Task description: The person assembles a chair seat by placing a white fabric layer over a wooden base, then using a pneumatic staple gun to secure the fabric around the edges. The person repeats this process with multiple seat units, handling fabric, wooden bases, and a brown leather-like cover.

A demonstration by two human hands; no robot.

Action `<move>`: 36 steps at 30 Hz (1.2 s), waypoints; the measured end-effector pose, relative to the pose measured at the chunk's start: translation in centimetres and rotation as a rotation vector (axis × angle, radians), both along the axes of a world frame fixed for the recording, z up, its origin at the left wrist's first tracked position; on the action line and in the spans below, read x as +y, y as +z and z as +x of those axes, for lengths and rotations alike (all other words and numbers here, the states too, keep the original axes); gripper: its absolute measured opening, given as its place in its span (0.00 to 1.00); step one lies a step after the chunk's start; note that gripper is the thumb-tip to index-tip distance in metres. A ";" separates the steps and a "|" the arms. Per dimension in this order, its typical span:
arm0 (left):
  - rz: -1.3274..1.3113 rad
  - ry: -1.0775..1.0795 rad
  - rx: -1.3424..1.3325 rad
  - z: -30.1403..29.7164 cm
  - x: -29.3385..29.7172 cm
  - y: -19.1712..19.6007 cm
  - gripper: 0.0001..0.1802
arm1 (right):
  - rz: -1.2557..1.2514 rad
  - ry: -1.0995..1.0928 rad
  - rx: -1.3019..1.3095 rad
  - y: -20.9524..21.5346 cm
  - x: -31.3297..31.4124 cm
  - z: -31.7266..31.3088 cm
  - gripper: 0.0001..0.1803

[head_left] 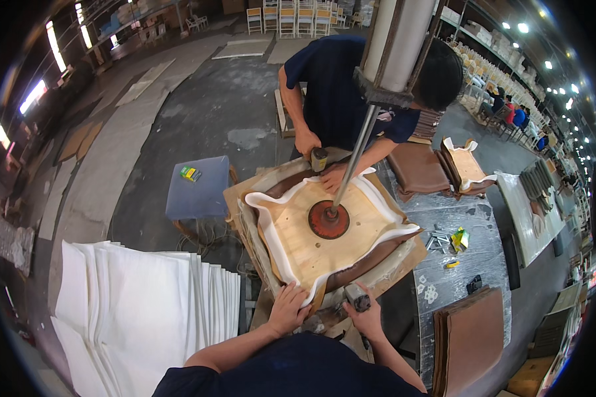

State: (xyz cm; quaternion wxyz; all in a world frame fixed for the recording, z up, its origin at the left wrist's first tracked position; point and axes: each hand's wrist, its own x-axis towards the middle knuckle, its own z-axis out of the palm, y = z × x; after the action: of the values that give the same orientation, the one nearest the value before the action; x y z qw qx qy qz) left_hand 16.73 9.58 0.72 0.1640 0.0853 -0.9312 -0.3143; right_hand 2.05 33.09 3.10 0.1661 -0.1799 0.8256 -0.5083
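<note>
Pale flat plywood board (298, 248) mid-view, seated under round red press disc (328, 220), so placing looks done. Wavy white soft padding (269, 239) stands up round rim; smooth brown leather-like cover (366, 263) outside it at 5 o'clock, not yet lapped onto wood, so edges look mostly left. L hand (289, 308), 7 o'clock: fingers slightly spread at padding; pinching or not, can't tell. R hand (366, 317), 5 o'clock: fingers curled round dark grey handheld tool (357, 299). Co-worker's hand (336, 176) approx 12 o'clock, nr far edge.
</note>
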 end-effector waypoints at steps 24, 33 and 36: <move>-0.001 -0.031 -0.014 0.3 0.3 0.0 0.29 | 0.037 -0.024 0.027 1.8 -0.3 0.2 0.40; 0.155 -0.182 0.073 0.5 -3.4 1.0 0.30 | 0.049 -0.041 0.080 1.4 -0.2 0.3 0.40; 0.008 -0.111 0.103 -1.0 -7.5 1.2 0.26 | 0.052 -0.049 0.128 1.3 -0.3 0.3 0.40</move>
State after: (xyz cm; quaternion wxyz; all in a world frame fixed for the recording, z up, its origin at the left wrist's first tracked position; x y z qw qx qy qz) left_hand 15.78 2.10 1.92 0.1936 0.0180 -0.9236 -0.3303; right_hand 2.38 32.82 4.42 0.1050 -0.1873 0.8518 -0.4779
